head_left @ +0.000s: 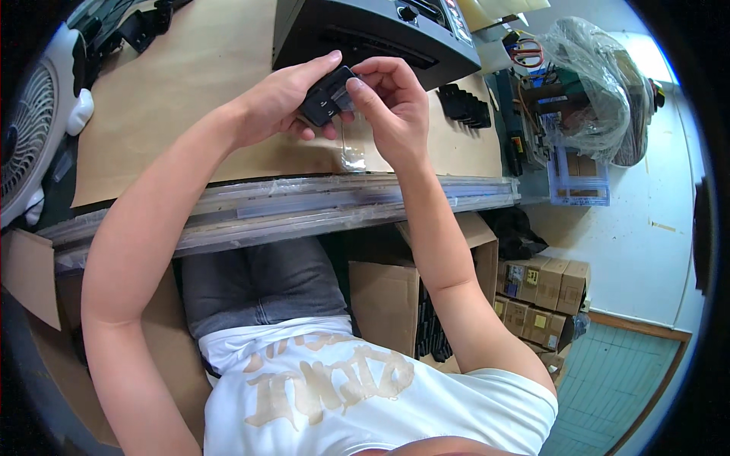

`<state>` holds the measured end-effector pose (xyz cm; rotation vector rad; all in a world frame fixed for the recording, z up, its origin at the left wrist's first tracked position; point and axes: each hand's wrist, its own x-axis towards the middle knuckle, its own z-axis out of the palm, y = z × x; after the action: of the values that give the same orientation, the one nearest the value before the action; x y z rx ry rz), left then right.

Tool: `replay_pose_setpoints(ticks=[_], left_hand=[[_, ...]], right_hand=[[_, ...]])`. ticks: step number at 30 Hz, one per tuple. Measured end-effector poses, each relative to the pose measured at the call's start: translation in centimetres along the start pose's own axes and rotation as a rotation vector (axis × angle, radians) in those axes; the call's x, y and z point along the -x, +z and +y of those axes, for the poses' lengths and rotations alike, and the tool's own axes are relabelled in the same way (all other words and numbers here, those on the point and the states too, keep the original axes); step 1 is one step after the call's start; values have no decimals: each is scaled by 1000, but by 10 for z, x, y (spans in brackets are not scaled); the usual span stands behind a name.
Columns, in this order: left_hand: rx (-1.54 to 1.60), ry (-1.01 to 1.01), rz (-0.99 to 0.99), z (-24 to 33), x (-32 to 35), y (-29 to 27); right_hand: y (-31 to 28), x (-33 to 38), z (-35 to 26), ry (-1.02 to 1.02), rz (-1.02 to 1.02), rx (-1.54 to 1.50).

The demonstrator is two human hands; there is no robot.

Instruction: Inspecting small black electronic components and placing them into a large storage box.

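Observation:
My left hand (285,95) is closed round a small flat black plastic part (323,100) above the brown-papered bench, its thumb along the top edge. Small pale marks show on the part's face, and something clear and shiny lies at its right side. My right hand (395,106) pinches that right edge between thumb and forefinger, with the other fingers curled behind. What else may sit between those fingertips is hidden. Below the hands, a strip of clear film (353,156) lies at the bench's front edge.
A dark box-shaped machine (365,45) with a knob stands just beyond my hands. Several similar black parts (464,106) lie in a row at the right. A white fan (34,129) is at far left. Open cartons (384,296) stand below the bench; red-handled scissors (526,53) are at upper right.

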<state>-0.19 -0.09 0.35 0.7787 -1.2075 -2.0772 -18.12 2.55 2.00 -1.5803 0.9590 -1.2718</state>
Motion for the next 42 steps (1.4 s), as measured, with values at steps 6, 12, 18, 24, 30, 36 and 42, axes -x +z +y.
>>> replay_pose_setpoints(ticks=[6,12,18,24,30,36,42], left_hand=[[42,21,-44,-2,-2,0],[74,57,-96,-5,-2,1],[133,44,-161,-3,-3,-4],[190,46,-196,-4,-1,-4],[96,67,-128,-3,2,0],[0,68,-92,0,3,2],[-38,65,-129,0,2,-1]], right_hand=[[0,0,3,-43,-21,61],[-1,-1,7,-76,-24,106],[-2,-1,10,-85,-33,113],[-2,-1,11,-121,-33,184],[-2,-1,11,-120,-34,202],[-1,0,11,-134,-33,292],[2,1,9,-180,42,405]])
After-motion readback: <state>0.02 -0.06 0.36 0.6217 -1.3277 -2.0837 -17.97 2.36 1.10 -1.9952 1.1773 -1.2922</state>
